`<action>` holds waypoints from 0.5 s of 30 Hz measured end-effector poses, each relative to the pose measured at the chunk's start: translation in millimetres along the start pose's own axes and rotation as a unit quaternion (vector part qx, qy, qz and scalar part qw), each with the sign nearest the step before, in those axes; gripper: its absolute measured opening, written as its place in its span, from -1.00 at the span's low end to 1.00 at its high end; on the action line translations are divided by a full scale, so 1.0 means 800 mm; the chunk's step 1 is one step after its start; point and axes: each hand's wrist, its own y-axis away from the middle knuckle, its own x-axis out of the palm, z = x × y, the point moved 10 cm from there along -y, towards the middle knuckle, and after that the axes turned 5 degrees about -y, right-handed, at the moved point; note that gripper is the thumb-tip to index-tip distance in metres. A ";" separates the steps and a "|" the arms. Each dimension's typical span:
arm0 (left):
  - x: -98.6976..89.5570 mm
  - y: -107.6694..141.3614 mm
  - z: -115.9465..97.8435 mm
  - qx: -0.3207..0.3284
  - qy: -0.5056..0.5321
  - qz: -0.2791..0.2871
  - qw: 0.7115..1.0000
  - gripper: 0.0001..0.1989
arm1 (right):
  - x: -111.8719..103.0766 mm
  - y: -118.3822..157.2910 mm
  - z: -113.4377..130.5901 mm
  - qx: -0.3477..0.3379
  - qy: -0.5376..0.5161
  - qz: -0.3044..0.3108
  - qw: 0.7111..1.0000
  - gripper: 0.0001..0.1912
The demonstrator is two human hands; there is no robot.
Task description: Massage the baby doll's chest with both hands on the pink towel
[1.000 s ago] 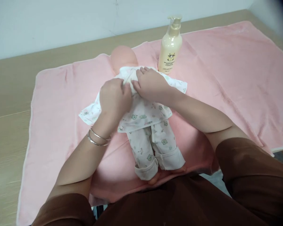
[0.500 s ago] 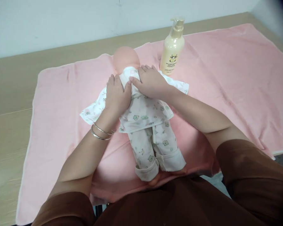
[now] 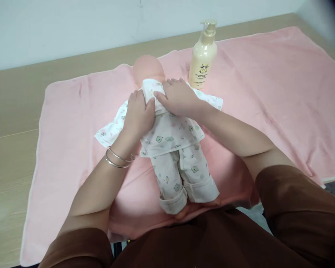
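A baby doll (image 3: 148, 69) lies on a pink blanket (image 3: 64, 123), its head toward the wall and its face out of sight. It wears a white printed top (image 3: 170, 136) with wide sleeves spread out and white printed trousers (image 3: 195, 167) with rolled cuffs. My left hand (image 3: 141, 111) rests flat on the left side of the upper top, fingers toward the head. On the right side, near the neck, my right hand (image 3: 178, 96) lies with its fingers stretched out and its thumb toward my left hand. Neither hand grips anything.
A cream pump bottle (image 3: 203, 65) with a cow picture stands on the blanket beyond my right hand. The wooden table (image 3: 11, 149) shows around the blanket, and a pale wall (image 3: 86, 29) rises behind it.
The view has shifted very slightly. Cloth near the doll's neck looks a little different under my hands, which stay in almost the same place.
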 end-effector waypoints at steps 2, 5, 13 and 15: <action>-0.003 -0.013 0.013 -0.024 0.007 0.009 1.000 -0.51 | 0.000 0.012 0.019 -0.015 0.026 -0.011 0.999 -0.22; -0.007 -0.024 0.022 -0.021 0.026 -0.001 0.999 -0.47 | 0.001 0.021 0.034 -0.032 0.032 -0.002 0.999 -0.25; 0.002 0.008 -0.009 0.053 -0.023 -0.053 0.997 -0.45 | 0.004 -0.010 -0.017 0.013 -0.042 0.042 0.998 -0.24; 0.001 0.003 -0.004 0.041 -0.021 -0.037 0.998 -0.51 | 0.002 -0.003 -0.004 0.002 -0.003 0.028 1.000 -0.27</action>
